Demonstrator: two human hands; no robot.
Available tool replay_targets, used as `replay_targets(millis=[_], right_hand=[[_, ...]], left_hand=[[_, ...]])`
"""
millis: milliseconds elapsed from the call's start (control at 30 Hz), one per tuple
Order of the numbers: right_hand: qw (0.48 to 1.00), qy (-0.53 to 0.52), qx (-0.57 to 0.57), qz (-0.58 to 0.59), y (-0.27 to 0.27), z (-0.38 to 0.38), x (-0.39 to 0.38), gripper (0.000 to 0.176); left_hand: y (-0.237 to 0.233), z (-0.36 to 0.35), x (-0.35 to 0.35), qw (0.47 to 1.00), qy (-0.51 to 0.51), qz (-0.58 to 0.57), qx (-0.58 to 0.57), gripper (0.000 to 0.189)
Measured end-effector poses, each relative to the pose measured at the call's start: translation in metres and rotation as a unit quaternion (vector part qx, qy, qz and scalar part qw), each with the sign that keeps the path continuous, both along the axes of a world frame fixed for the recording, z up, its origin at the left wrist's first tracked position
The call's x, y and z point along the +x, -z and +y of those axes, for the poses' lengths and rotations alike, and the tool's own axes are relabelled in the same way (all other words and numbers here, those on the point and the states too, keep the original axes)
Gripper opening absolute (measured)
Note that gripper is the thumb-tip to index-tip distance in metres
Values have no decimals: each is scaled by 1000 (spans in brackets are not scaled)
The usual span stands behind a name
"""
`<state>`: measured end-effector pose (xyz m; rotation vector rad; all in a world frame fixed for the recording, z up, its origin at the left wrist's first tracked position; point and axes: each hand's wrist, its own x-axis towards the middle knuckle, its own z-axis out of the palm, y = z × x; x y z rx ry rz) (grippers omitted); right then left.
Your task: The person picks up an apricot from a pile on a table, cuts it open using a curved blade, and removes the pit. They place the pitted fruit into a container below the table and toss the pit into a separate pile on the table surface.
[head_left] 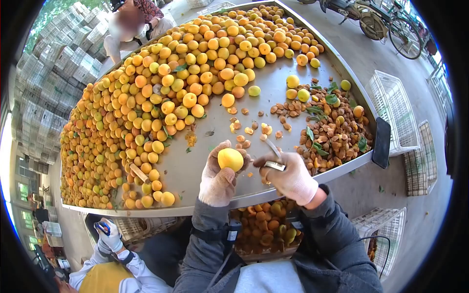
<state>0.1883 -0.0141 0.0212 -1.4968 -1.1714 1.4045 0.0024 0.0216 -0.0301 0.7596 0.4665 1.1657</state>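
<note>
Head view: the gloved left hand (218, 177) pinches a yellow apricot (230, 159) between thumb and fingers above the near table edge; the gloved right hand (290, 178), fingers closed, grips a small knife (274, 163). Beyond, pits (337, 132) lie right on the metal table (264, 110), piled apricots (146, 97) left and far.

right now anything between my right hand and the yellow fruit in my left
Only fingers of the left hand, curled round the side of the yellow fruit facing the right hand; nothing else visible.
</note>
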Motion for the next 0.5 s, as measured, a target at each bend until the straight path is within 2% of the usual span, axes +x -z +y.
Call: replay_targets(millis=[100,233,300,433,500], right_hand=[[992,-53,114,-16,18,-6,-14,22],[989,-67,129,-25,25,-10,-26,23],[985,-80,135,-75,26,-10,-29,23],[983,-75,137,-101,21,-10,-31,16],[975,-71,151,-148,23,-10,-34,15]], left_hand=[[0,-3,0,1000,-3,1,-31,69],[-2,-7,4,999,-17,23,-32,73],[-7,-10,6,998,-22,21,-47,72],[-4,-12,8,998,-37,14,-45,68],[-1,-13,5,995,-63,54,-45,64]])
